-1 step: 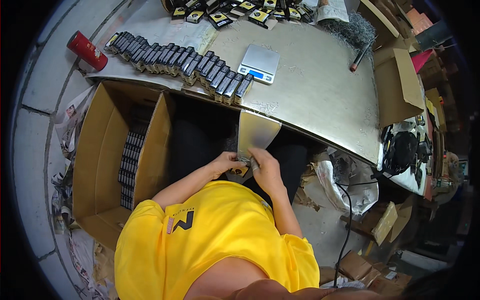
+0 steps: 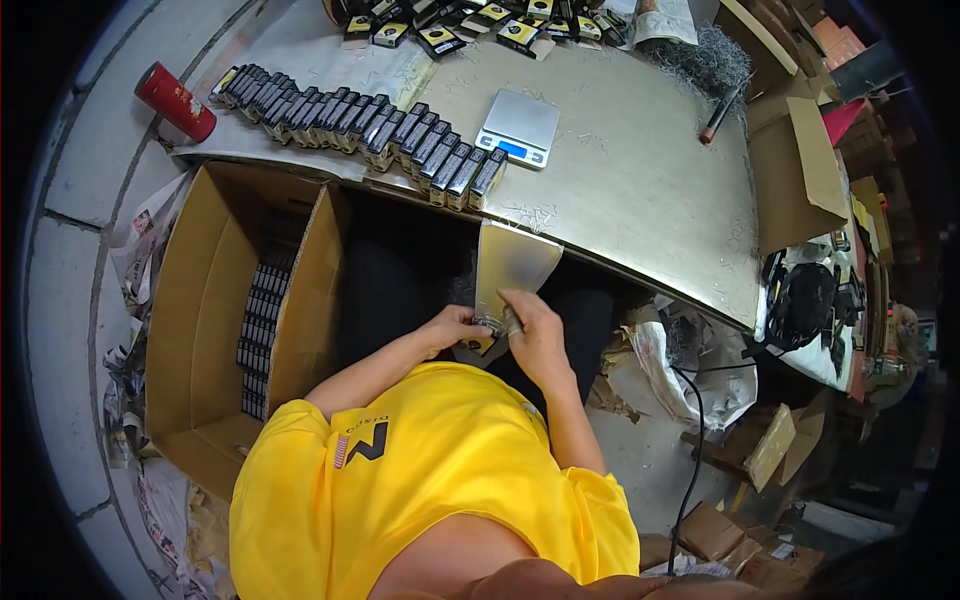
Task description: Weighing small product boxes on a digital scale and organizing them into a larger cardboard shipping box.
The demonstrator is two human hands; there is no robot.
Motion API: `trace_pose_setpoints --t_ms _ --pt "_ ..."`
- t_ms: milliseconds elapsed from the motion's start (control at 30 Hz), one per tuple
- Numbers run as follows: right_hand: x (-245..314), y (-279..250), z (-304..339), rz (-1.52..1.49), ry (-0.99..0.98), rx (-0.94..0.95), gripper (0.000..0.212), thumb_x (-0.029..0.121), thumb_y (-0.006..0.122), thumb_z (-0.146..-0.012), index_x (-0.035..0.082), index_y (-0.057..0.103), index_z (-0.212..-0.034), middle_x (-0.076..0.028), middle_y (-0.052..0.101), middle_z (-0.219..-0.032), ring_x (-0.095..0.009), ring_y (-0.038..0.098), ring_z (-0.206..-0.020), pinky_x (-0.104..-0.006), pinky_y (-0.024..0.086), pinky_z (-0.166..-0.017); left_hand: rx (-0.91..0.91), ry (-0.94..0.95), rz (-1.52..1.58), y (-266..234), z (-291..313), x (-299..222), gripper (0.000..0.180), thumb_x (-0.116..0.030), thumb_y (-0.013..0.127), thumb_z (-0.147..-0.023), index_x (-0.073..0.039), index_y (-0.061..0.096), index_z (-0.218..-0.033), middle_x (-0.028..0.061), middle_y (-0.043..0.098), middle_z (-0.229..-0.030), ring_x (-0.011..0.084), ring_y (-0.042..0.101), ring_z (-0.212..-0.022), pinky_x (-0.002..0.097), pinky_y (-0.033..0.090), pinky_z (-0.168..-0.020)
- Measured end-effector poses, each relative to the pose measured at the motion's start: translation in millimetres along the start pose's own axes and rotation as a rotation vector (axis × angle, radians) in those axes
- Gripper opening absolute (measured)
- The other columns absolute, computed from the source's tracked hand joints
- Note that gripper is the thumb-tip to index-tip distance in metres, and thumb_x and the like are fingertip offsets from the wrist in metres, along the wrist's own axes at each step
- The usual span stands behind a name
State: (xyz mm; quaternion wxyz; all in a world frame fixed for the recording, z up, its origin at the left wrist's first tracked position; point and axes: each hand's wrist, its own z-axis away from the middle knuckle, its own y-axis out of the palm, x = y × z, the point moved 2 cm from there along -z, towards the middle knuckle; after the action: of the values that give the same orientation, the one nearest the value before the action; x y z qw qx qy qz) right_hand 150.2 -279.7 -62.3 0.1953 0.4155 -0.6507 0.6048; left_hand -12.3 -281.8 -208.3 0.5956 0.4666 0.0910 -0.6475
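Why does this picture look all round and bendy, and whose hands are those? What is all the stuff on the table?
The camera sits on a person's head and looks down, and its very wide lens bends straight edges. That is why you see the person's yellow shirt from above. There is no machine here. The left hand and right hand together hold a flat silvery pouch near its bottom end, in front of the grey table. On the table lie a long row of small black boxes, a little silver weighing scale and a red can. Beside the person stands an open brown cardboard carton with more black boxes stacked inside.
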Motion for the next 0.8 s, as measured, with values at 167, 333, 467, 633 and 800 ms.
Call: trace_pose_setpoints --t_ms 167,333,467,633,800 --pt "17 -27 -21 0.023 -0.081 -0.056 0.039 -0.014 0.056 -0.075 0.0 0.063 -0.11 -0.018 0.066 -0.1 -0.034 0.065 -0.092 -0.0328 0.052 -0.08 0.166 -0.033 -0.153 -2 10 11 0.034 -0.006 0.072 -0.084 0.002 0.065 -0.117 0.0069 0.07 -0.101 0.0118 0.066 -0.086 0.025 0.052 -0.079" --pt "-6 -31 -5 -0.098 0.015 -0.116 0.034 -0.013 0.057 -0.078 0.0 0.064 -0.108 -0.017 0.067 -0.098 -0.029 0.067 -0.091 -0.0295 0.051 -0.081 0.189 0.022 0.187 1 35 -13 0.038 -0.012 0.068 -0.087 0.003 0.061 -0.121 0.01 0.068 -0.108 0.0165 0.067 -0.093 0.0303 0.053 -0.086" --pt "-13 -27 3 -0.052 0.051 -0.039 0.028 -0.01 0.058 -0.08 -0.002 0.065 -0.106 -0.017 0.067 -0.096 -0.03 0.067 -0.089 -0.0302 0.051 -0.08 0.173 0.016 0.092 0 38 -20 0.035 -0.013 0.067 -0.088 0.001 0.062 -0.12 0.0081 0.069 -0.106 0.0153 0.067 -0.092 0.0283 0.052 -0.085" --pt "-13 -26 5 -0.141 0.207 0.12 0.029 -0.006 0.06 -0.079 -0.001 0.065 -0.107 -0.017 0.067 -0.093 -0.031 0.067 -0.084 -0.0327 0.052 -0.076 0.14 0.083 -0.023 7 37 -32 0.029 -0.012 0.065 -0.09 0.0 0.063 -0.116 0.0054 0.069 -0.102 0.012 0.065 -0.09 0.0262 0.051 -0.083" --pt "-4 -29 -14 -0.006 0.169 0.315 0.023 0.002 0.062 -0.079 0.001 0.067 -0.101 -0.022 0.066 -0.086 -0.039 0.063 -0.079 -0.0392 0.051 -0.069 0.053 0.205 -0.199 31 45 -68 0.029 -0.014 0.067 -0.09 0.001 0.063 -0.114 0.0022 0.066 -0.1 0.0083 0.06 -0.089 0.0244 0.049 -0.082"
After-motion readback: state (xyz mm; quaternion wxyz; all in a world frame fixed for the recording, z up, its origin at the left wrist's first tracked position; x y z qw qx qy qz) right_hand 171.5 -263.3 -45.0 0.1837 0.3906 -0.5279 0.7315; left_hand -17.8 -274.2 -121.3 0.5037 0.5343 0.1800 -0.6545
